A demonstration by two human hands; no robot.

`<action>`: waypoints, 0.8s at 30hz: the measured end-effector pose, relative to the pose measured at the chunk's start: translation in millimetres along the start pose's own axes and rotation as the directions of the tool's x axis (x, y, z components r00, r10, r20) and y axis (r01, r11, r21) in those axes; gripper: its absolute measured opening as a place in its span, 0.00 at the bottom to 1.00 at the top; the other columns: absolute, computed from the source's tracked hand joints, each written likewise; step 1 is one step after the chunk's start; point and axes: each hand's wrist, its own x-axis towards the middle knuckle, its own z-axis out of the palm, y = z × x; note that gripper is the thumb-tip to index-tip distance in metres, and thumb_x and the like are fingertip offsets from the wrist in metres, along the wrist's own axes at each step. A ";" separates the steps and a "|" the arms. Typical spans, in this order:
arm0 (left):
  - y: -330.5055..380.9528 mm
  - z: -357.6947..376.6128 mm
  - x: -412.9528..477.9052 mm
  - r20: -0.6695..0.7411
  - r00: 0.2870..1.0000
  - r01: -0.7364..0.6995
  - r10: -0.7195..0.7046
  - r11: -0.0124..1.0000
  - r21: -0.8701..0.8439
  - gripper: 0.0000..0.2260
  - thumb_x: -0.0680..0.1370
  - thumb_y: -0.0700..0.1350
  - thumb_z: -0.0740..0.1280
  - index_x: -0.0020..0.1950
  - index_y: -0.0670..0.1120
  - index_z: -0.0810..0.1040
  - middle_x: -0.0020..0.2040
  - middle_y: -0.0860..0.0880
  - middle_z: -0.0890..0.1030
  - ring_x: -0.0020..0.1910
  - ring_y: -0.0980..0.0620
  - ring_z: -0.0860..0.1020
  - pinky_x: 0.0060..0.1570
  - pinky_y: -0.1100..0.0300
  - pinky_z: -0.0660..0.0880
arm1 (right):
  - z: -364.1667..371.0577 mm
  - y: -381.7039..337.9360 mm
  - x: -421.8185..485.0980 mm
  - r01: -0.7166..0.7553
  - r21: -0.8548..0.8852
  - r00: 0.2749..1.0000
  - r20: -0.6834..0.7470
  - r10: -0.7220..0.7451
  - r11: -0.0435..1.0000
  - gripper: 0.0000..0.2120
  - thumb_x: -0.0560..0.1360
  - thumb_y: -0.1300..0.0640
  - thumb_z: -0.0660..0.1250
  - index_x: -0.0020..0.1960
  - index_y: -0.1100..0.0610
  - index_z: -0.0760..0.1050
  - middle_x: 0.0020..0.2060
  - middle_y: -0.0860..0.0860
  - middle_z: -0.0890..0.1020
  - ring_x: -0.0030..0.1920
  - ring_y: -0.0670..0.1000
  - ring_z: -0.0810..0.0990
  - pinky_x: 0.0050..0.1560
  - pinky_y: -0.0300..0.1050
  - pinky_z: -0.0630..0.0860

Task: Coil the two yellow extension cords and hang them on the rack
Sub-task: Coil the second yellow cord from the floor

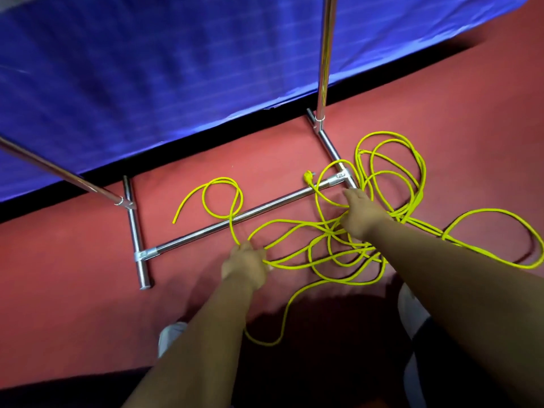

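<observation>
Nearest, two white shoes (172, 337) are seen. Yellow strands are gripped in the curled left hand (244, 263). The right hand (363, 216) is laid, fingers together, on the tangled yellow cords (347, 245); whether it holds one cannot be told. The cords are sprawled across the rack (265, 208) base, where one plug (308, 175) and two uprights (323, 54) are counted.

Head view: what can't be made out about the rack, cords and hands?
Rack: uprights run off the top and left edges; hanging bar unseen.
Yellow cords: tangled, partly under the right forearm; the two cannot be told apart.
Right hand: seen from the back; grip hidden.
Plug: too small for detail.
</observation>
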 end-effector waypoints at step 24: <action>108.4 -63.3 5.7 -0.106 0.920 -0.242 0.377 0.334 -0.911 0.14 0.75 0.54 0.75 0.60 0.63 0.81 0.55 0.59 0.86 0.55 0.57 0.83 0.66 0.51 0.76 | -101.3 -123.1 -6.5 0.073 0.972 0.987 -0.039 -0.153 0.225 0.08 0.86 0.62 0.62 0.64 0.55 0.72 0.36 0.53 0.81 0.27 0.47 0.65 0.34 0.43 0.64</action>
